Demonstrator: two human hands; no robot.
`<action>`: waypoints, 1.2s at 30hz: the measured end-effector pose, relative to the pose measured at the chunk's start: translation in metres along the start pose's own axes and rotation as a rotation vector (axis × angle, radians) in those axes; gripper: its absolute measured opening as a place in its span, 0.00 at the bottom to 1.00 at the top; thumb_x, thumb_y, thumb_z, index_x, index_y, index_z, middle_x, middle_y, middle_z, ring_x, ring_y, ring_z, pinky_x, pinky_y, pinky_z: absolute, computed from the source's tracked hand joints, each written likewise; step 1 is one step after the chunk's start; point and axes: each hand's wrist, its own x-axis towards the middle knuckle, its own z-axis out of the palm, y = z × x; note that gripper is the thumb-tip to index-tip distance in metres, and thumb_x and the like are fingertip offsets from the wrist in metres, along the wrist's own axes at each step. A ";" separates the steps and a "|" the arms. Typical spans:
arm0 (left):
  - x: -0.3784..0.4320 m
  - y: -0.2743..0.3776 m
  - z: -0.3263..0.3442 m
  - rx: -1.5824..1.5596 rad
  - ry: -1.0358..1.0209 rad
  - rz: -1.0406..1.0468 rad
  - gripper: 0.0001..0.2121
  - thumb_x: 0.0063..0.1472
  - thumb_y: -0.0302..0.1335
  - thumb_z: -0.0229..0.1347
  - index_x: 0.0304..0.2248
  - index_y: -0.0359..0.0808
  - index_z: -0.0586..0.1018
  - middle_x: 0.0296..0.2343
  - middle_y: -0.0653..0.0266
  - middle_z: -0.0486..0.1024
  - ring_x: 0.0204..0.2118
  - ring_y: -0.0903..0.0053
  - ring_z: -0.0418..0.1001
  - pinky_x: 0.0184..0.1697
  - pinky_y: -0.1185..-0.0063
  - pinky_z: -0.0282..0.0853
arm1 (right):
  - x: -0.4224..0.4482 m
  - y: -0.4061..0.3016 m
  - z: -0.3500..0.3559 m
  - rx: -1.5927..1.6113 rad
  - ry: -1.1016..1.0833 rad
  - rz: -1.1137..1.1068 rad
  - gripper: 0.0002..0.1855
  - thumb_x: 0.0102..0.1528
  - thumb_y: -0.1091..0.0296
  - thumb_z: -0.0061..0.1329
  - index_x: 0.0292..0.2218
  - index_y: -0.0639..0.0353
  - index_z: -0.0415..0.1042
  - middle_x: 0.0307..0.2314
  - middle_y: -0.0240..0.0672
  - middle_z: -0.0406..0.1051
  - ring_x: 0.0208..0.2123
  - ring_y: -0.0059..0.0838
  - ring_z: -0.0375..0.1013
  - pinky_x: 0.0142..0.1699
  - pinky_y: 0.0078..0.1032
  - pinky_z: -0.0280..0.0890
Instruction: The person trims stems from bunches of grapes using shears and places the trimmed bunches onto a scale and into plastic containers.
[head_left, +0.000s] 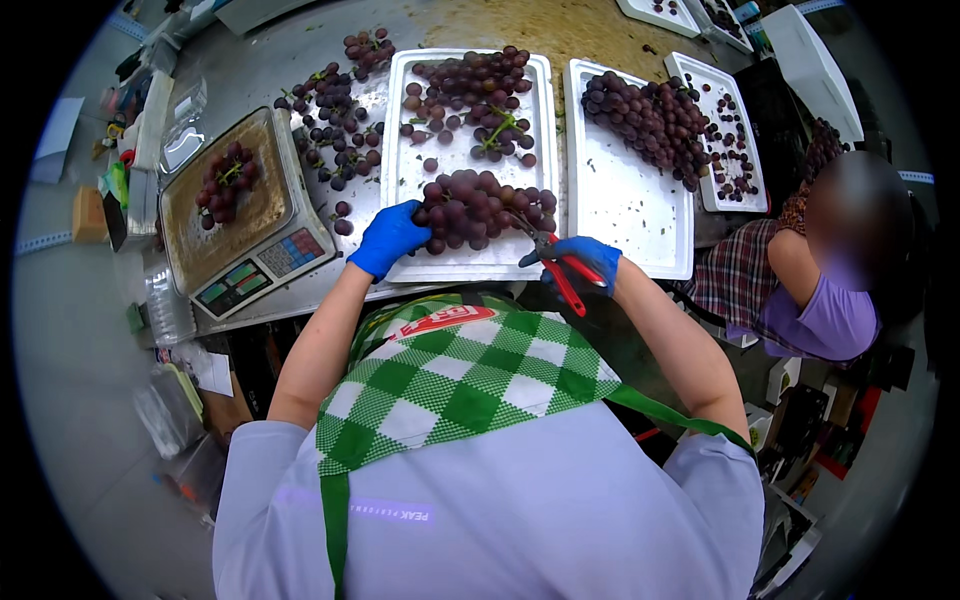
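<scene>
My left hand (393, 236), in a blue glove, grips the left end of a bunch of dark red grapes (474, 208) over the near part of a white foam tray (397, 161). Gloved in blue as well, my right hand (589, 264) holds red-handled pruning shears (566, 264). Their metal tips reach into the right end of the bunch; whether they touch a stem is hidden. Behind it in the same tray lie another grape bunch (480, 79), loose grapes and a smaller cluster with green stems (499, 135).
Left stands a weighing scale (225, 259) with a small grape cluster (225, 184) on its pan. More grapes (330, 101) lie on the metal table (247, 67). A second foam tray (622, 232) holds a large bunch (649, 116). A person (817, 307) sits at the right.
</scene>
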 end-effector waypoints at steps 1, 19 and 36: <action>0.003 -0.002 -0.001 -0.035 -0.029 -0.022 0.10 0.42 0.30 0.51 0.25 0.33 0.69 0.17 0.63 0.68 0.16 0.82 0.67 0.19 0.84 0.63 | -0.004 0.002 0.001 0.011 0.004 -0.013 0.15 0.44 0.66 0.39 0.35 0.59 0.67 0.17 0.35 0.64 0.19 0.26 0.65 0.24 0.23 0.62; 0.024 -0.011 -0.019 -0.387 -0.149 -0.093 0.12 0.44 0.27 0.52 0.30 0.32 0.69 0.21 0.68 0.68 0.21 0.86 0.66 0.23 0.86 0.64 | 0.009 0.011 0.027 -0.185 -0.046 -0.308 0.16 0.42 0.68 0.41 0.36 0.63 0.63 0.28 0.35 0.63 0.23 0.20 0.64 0.30 0.17 0.61; 0.003 -0.019 0.008 -0.232 0.019 0.067 0.18 0.43 0.28 0.52 0.36 0.33 0.66 0.18 0.63 0.68 0.18 0.83 0.66 0.20 0.85 0.62 | -0.004 -0.043 0.071 -0.218 0.192 0.021 0.14 0.41 0.64 0.45 0.31 0.61 0.68 0.21 0.39 0.66 0.19 0.25 0.66 0.24 0.19 0.62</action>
